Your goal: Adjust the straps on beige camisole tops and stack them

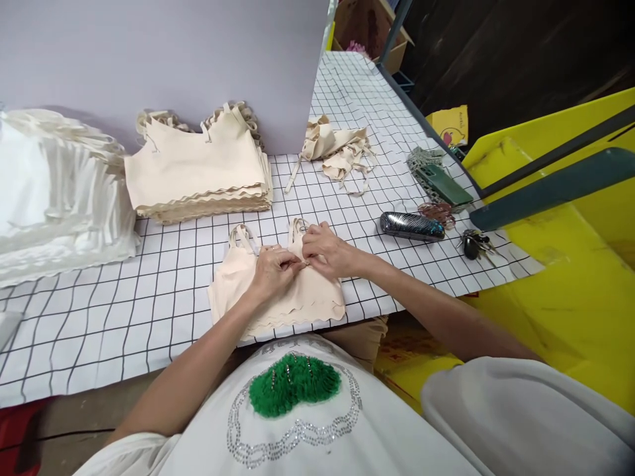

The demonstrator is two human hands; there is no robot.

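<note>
A beige camisole top (312, 294) with thin straps and a wavy hem lies flat at the front edge of the table, with more of the same fabric under its edges. My left hand (274, 270) rests on its middle, thumb and fingers pinched together at the neckline. Meeting it from the right, my right hand (327, 251) also pinches the fabric near the base of the right strap. The fingertips of both hands nearly touch, and whatever small bit lies between them is too small to make out.
Behind stands a stack of beige tops (198, 165), with a white garment pile (64, 185) on the left. Crumpled beige pieces (340, 149) lie further back. To the right are a glasses case (411, 226), a green phone (446, 185) and keys (476, 244). The checkered tablecloth (173, 277) covers the table.
</note>
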